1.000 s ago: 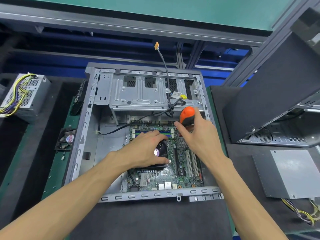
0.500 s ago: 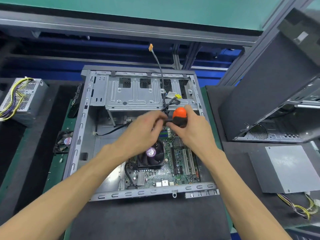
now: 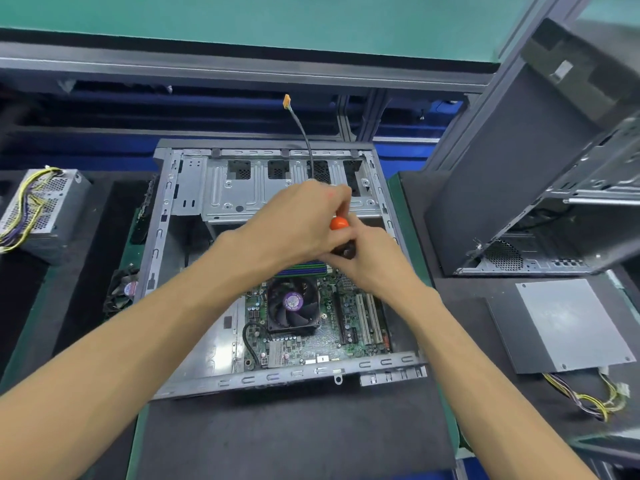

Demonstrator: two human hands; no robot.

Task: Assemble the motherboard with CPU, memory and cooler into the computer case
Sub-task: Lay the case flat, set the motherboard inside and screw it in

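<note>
The open grey computer case [image 3: 284, 375] lies flat on the black mat. Inside it sits the green motherboard [image 3: 346, 344] with the black fan cooler [image 3: 293, 303] and memory sticks [image 3: 304, 270] fitted. My right hand [image 3: 374, 268] grips an orange-handled screwdriver [image 3: 338, 224] pointing down at the board's far right corner; its tip is hidden. My left hand [image 3: 298, 220] is curled over the cable bundle at the drive cage, just above the screwdriver. A black cable [image 3: 304, 133] with an orange plug rises out of that hand.
A power supply [image 3: 45, 209] with yellow wires sits at the far left, and a loose fan [image 3: 123, 292] lies beside the case. A second open case [image 3: 536, 168] stands at the right, above another power supply [image 3: 568, 323] with its wires [image 3: 595, 400].
My left hand left the cooler and rose to the cable bundle at the drive cage. My right hand stayed on the screwdriver near the board's far right corner.
</note>
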